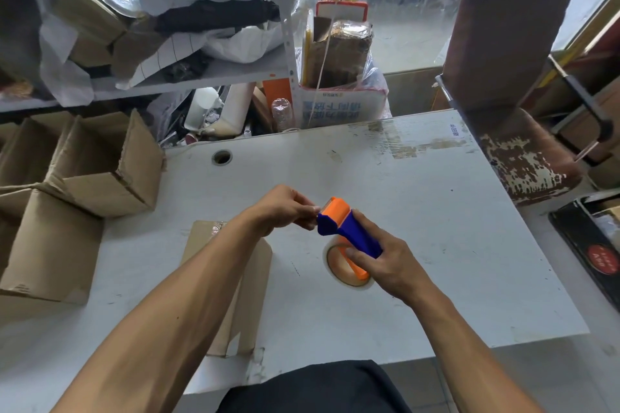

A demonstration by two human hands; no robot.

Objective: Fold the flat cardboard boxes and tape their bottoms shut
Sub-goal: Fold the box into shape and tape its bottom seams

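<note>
Above the middle of the white table point(419, 211) my right hand point(385, 261) grips a blue and orange tape dispenser point(345, 231) carrying a roll of clear tape point(345, 275). My left hand point(285, 208) pinches at the dispenser's orange front end, where the tape end sits. A folded cardboard box point(248, 285) lies on the table under my left forearm, partly hidden by it, with a strip of tape on its far end.
Several folded cardboard boxes point(100, 161) stand open at the left of the table. A cluttered metal shelf point(201, 74) is behind it. A worn brown chair point(513, 94) stands at the right. A black tray point(590, 238) sits at the right edge.
</note>
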